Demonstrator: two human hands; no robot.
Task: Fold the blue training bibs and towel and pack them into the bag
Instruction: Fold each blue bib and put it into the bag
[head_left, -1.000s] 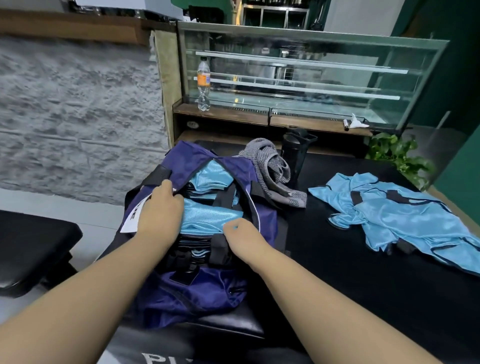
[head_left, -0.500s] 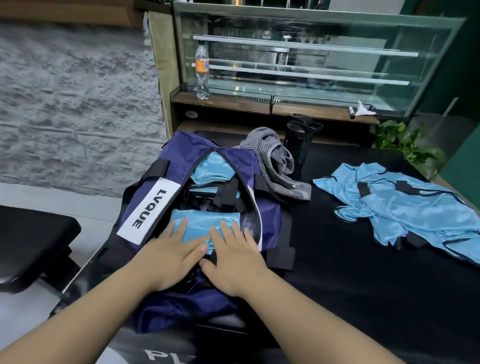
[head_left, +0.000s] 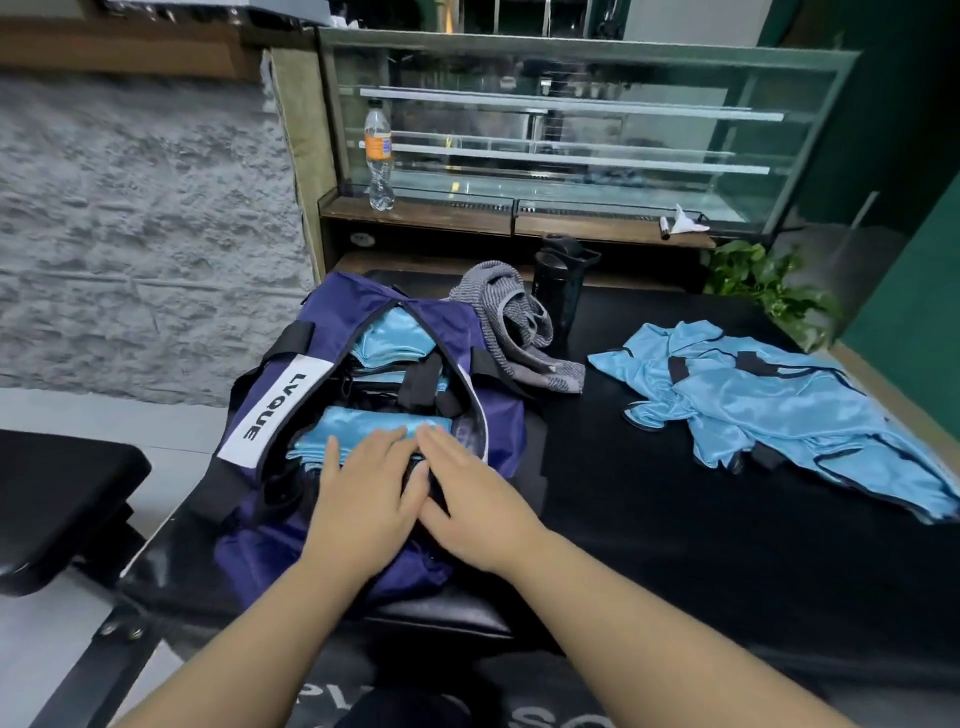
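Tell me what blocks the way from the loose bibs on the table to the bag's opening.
Nothing on the table top lies between the loose bibs and the bag. At the opening, both hands and a black strap cover part.

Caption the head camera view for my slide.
Both hands press a folded blue bib into the open purple bag; more bibs wait alongside.

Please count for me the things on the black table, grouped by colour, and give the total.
Light blue: 1 loose heap of bibs (the number of bibs in it cannot be told)
Purple: 1 bag, open, with folded bibs inside
Grey: 1 towel
Black: 1 bottle
Total: 4
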